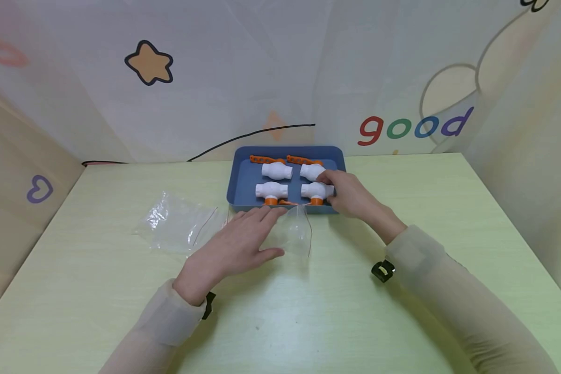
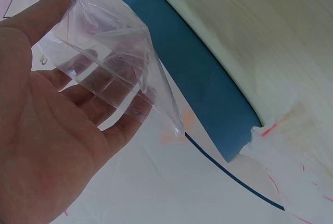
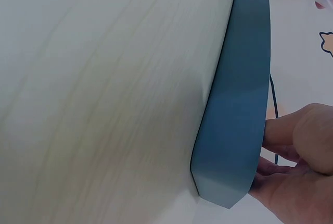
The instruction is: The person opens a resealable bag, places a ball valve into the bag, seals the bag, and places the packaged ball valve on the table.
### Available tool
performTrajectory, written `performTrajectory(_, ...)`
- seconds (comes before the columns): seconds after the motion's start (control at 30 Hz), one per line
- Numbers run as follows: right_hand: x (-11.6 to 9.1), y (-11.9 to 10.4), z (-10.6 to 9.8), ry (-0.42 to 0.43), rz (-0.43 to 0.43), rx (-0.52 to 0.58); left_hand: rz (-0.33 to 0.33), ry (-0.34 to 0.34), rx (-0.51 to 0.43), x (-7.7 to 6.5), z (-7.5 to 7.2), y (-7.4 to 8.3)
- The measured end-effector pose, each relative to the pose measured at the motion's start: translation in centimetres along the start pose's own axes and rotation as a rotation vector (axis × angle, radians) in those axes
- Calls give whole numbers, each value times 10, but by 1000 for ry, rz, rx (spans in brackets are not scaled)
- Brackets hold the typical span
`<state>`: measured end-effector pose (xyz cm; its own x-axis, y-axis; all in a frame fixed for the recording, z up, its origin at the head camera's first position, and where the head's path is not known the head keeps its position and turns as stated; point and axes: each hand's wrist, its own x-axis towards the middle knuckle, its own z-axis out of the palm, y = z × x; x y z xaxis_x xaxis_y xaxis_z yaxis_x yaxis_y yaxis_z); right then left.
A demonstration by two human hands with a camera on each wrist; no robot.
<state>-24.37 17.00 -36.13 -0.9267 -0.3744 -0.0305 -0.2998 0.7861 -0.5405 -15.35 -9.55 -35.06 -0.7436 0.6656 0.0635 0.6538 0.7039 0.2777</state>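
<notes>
In the head view, my right hand (image 1: 350, 195) reaches over the right end of a blue tray (image 1: 231, 187). Its fingers and thumb grip the end of the front-right white ball valve (image 1: 314, 190), which has an orange handle. The right wrist view hides those fingertips behind the wall of the tray (image 3: 237, 94). In front of the tray, my left hand (image 1: 238, 241) holds a clear plastic bag (image 1: 296, 231) between thumb and fingers. Through the bag (image 2: 119, 31), the left wrist view shows spread, slightly bent fingers.
Other white ball valves lie in the tray: one back left (image 1: 277, 171), one back right (image 1: 310, 172), one front left (image 1: 271, 190). A flat clear zip bag (image 1: 173, 226) lies left of the tray on the pale table (image 1: 280, 322). A printed curtain (image 1: 243, 78) hangs behind.
</notes>
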Motion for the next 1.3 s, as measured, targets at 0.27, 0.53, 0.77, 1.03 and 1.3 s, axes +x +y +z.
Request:
performTrajectory(0.27, 6, 2, 3, 11, 42, 51, 4, 6, 5, -1, 0, -2)
performTrajectory(0.53, 4, 6, 3, 45, 53, 104, -2, -6, 4, 0, 0, -2)
performTrajectory(0.77, 0, 10, -1, 128, 77, 180, -20, -22, -8, 1, 0, -2)
performTrajectory(1.03, -8, 15, -5, 202, 65, 239, -30, -35, -15, 1, -1, -2)
performTrajectory(1.3, -12, 19, -6, 213, 108, 252, -27, -33, -16, 0, 0, -3)
